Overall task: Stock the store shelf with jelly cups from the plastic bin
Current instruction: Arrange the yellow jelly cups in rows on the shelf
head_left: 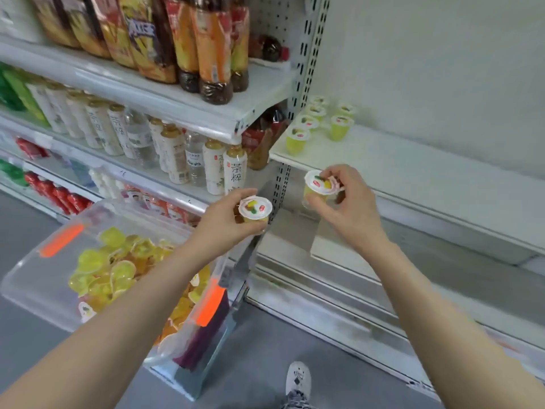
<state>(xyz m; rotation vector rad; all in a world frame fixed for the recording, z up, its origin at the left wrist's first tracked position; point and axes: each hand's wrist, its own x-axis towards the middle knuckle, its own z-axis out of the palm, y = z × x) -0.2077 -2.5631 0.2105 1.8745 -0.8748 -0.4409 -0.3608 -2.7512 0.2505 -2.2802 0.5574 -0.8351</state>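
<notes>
The left jelly cup [255,210] is near the middle of the frame: a small clear plastic tub of yellow jelly, sealed with a round white film lid printed with fruit and a red mark. My left hand [227,222] grips it upright, fingers and thumb curled round the tub's side. The right jelly cup [320,184] looks the same, just right of centre and a little higher, its lid tipped slightly towards me. My right hand [348,208] pinches it, with fingertips at the far rim of the lid and the thumb against the tub's side. Both cups are in the air, just below the front edge of the white shelf [413,169], a smooth, flat, matt board

At the shelf's left end stand six shelved jelly cups [298,140] in two rows running back, four in one and two in the other, all upright with their lids up. Beside them rises a slotted metal upright [308,54]

In the lower left is the clear plastic bin [35,278], with glossy see-through walls and bright orange latches [60,240]. It holds a loose heap of binned jelly cups [118,270], yellow and orange, lying at all angles

On the shelves in the upper left are dark tea bottles [212,54] with shiny orange labels and, below them, pale bottles [234,169] with white labels. At the bottom centre my patterned white shoe [298,379] rests on the grey floor [259,349]
</notes>
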